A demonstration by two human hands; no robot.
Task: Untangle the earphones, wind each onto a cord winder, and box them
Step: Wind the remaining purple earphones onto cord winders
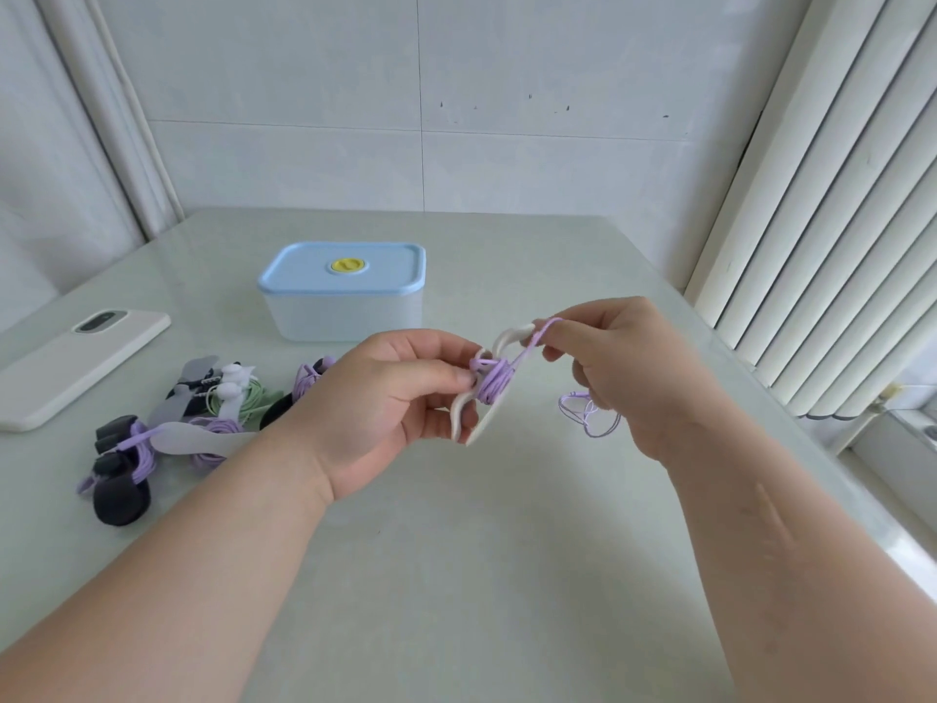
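My left hand (400, 398) pinches a white cord winder (512, 337) above the table, with purple earphone cord (494, 380) wrapped in several turns around its middle. My right hand (613, 362) pinches the free stretch of that purple cord just right of the winder, pulled taut. A loose loop of the same cord (588, 413) hangs below my right hand. The box (345, 291), translucent with a light blue lid and yellow knob, stands shut behind my hands.
A pile of wound earphones (203, 413) on black, grey and white winders, purple and green cords, lies at the left. A white phone (76, 362) lies face down at the far left. The pale table (507, 575) meets a radiator (836, 246) on the right.
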